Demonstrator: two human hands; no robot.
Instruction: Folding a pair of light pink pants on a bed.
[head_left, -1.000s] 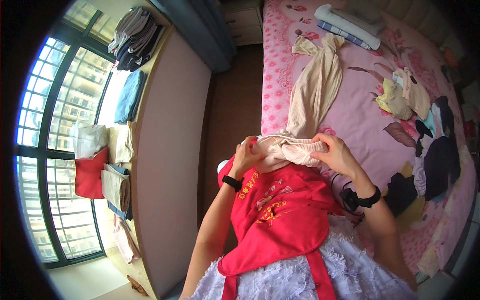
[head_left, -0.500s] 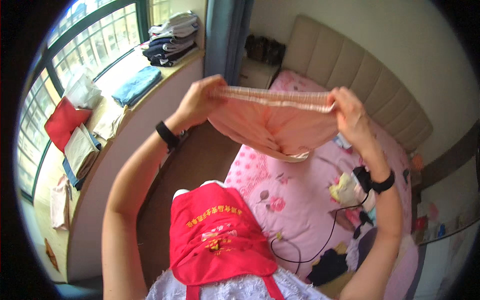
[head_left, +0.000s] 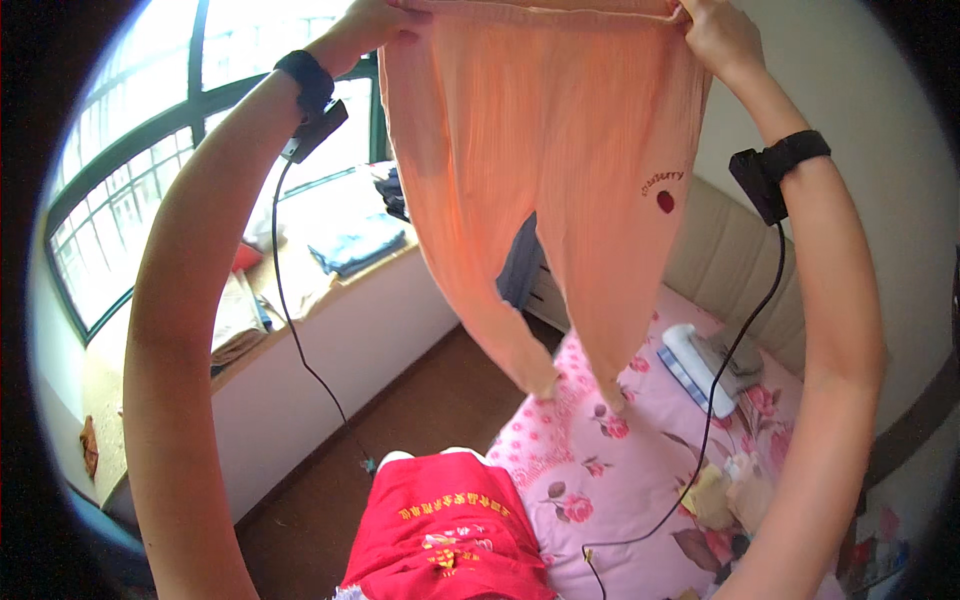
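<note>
A pair of peach-coloured pants (head_left: 540, 130) hangs full length in front of me, both legs dangling toward the bed. A small dark red berry and a line of lettering mark one leg. My left hand (head_left: 375, 25) pinches one end of the elastic waistband, close to the window. At the waistband's other end, my right hand (head_left: 722, 38) has its fingers closed on the fabric. Both arms are raised high, and each wrist wears a black strap with a small device and a cable.
Below lies a bed with a pink floral sheet (head_left: 575, 465), holding folded clothes (head_left: 700, 365) and a loose pile of garments (head_left: 725, 495). To the left, a windowsill (head_left: 370, 265) carries folded blue clothing (head_left: 355, 243) and other stacks. A padded headboard (head_left: 735, 260) stands behind.
Both hands have risen with the pants. The fabric, bunched below the waistband before, now hangs down with its two legs showing. My view has tilted upward.
</note>
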